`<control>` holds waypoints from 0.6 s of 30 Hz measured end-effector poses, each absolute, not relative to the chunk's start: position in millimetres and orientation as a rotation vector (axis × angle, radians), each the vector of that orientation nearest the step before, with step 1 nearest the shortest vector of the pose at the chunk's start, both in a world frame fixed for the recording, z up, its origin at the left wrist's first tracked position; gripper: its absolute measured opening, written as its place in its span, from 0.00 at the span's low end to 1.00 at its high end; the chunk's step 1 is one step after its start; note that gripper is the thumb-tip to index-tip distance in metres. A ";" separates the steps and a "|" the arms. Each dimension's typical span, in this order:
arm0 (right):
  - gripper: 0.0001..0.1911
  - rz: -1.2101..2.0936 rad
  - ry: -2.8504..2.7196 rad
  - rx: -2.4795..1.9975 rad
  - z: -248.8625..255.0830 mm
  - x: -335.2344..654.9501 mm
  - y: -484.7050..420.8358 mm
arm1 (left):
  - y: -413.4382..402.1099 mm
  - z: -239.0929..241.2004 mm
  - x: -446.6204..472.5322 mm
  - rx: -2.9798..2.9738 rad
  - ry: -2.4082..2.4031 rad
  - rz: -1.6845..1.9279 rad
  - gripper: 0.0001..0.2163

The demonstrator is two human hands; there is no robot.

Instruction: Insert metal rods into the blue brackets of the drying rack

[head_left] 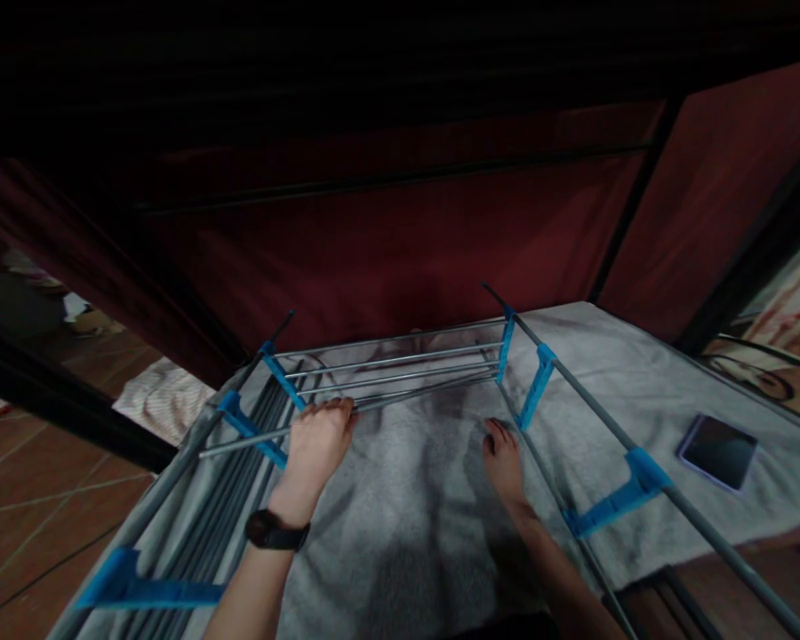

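My left hand (320, 440), with a dark watch (276, 531) on its wrist, is closed round a thin grey metal tube (244, 444). The tube slants across the rack, its near end by a blue plastic bracket (253, 431) on the left side. My right hand (504, 455) holds nothing, its fingers loosely bent and apart, just left of the right side's lower tube. Between the two sides of the grey and blue rack, several crossbars (400, 360) span the far end. More blue brackets (539, 387) sit along the right upright (593, 404).
Several loose grey tubes (220, 507) lie on the left under the rack. A grey cloth (400, 533) covers the surface below. A phone (718, 452) lies at the right. Dark red panels (387, 258) stand behind, and tiled floor (60, 480) shows at left.
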State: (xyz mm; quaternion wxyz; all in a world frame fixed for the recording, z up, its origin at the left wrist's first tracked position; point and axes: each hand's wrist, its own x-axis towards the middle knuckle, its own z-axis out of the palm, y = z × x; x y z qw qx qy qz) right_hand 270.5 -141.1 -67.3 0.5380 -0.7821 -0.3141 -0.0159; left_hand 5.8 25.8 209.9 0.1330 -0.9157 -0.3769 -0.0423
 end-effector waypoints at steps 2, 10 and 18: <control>0.21 0.049 -0.619 -1.750 -62.7 272.3 -141.2 | 19.4 182.2 -5.7 -2.677 -1.154 -0.137 0.13; 0.17 0.556 -0.075 -1.131 -36.8 268.4 -124.6 | 16.9 100.1 -43.9 -2.821 -1.226 -0.125 0.12; 0.13 0.858 0.041 -0.944 -32.0 267.2 -140.1 | 31.9 57.4 -53.6 -3.085 -1.210 -0.185 0.11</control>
